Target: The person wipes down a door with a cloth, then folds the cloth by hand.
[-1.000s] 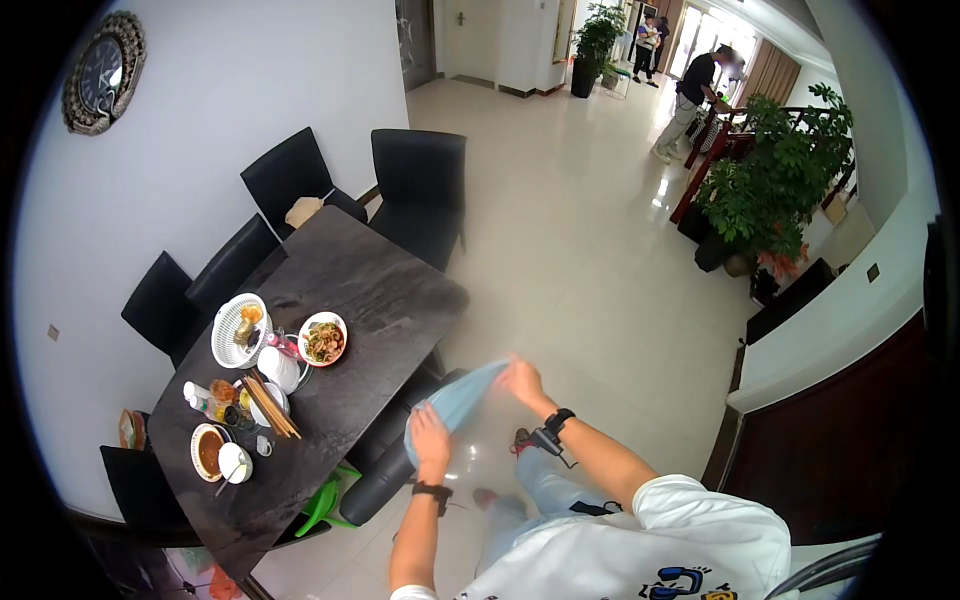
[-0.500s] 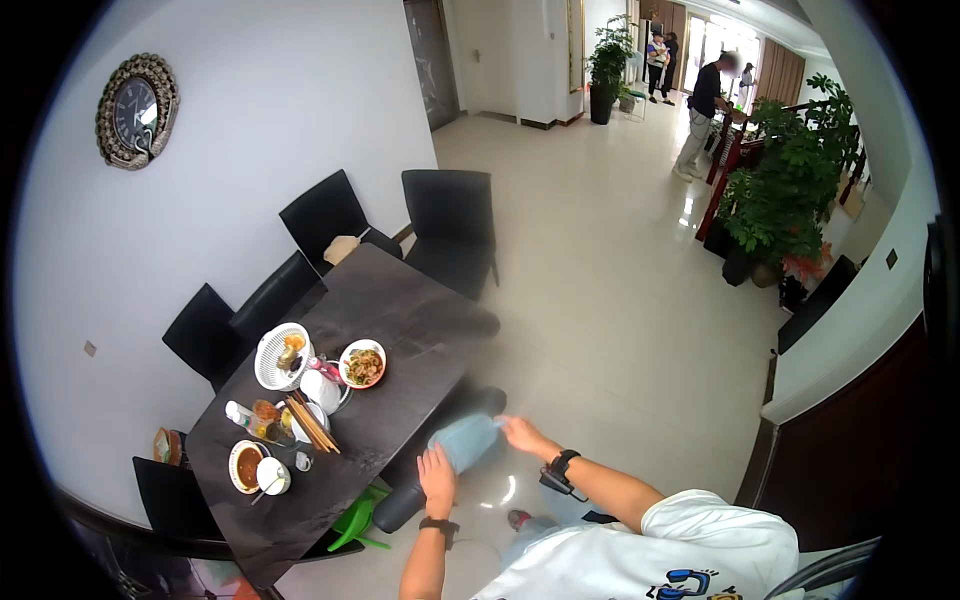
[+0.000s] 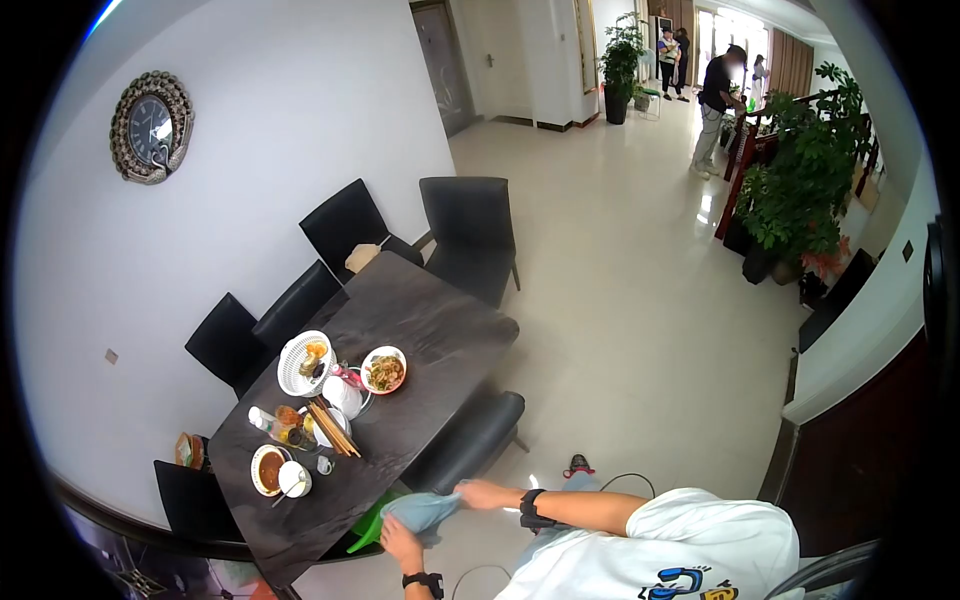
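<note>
A light blue-grey cloth point(image 3: 422, 511) stretches between my two hands, low beside the table's near edge. My left hand point(image 3: 402, 545) has its fingers closed on the cloth's left end. At the other end, my right hand point(image 3: 484, 493) pinches a gathered part of the cloth. Just behind it stands a black padded chair point(image 3: 468, 440), pulled up to the dark table point(image 3: 400, 300). Below the cloth, partly hidden, is a green plastic seat point(image 3: 368, 528).
The table bears a white basket point(image 3: 290, 372), a bowl of food point(image 3: 384, 371), chopsticks point(image 3: 335, 428), a soup bowl point(image 3: 262, 470) and a white cup point(image 3: 294, 480). More black chairs point(image 3: 468, 225) line the far side. A person point(image 3: 716, 105) stands by the railing near a leafy plant point(image 3: 800, 190).
Both hands have moved down and left with the cloth, off the chair's back. My left hand, flatter on the cloth before, now has its fingers closed on it. The view has shifted slightly.
</note>
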